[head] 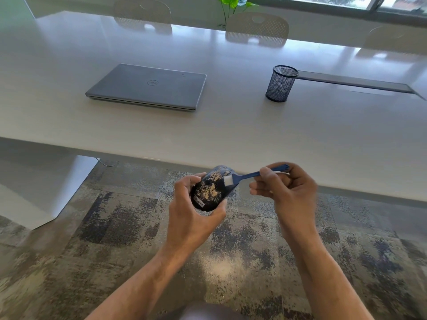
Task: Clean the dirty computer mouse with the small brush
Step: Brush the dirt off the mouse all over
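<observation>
The left hand (189, 211) holds the computer mouse (211, 189) in the air, below and in front of the near edge of the worktop (231, 125), above the patterned carpet (115, 227). The fingers curl around the left side of the mouse and the thumb supports its lower end, so the top shell faces up. The mouse is dark, carries a small label near its rear, and is covered over most of the shell with pale, sandy specks. The right hand (286, 188) pinches the blue handle of the small brush (245, 176) between thumb and fingers; the handle end protrudes past the fingers and appears to carry short prongs, although motion blur makes this uncertain. The white bristles rest against the upper right portion of the mouse, near the scroll wheel. A light patch of similar specks lies on the carpet beneath the hands. On the worktop, a closed grey laptop (147, 87) sits to the left and a dark mesh pen cup (280, 83) stands upright to the right, well apart. Pale chairs (257, 28) stand along the far side.
</observation>
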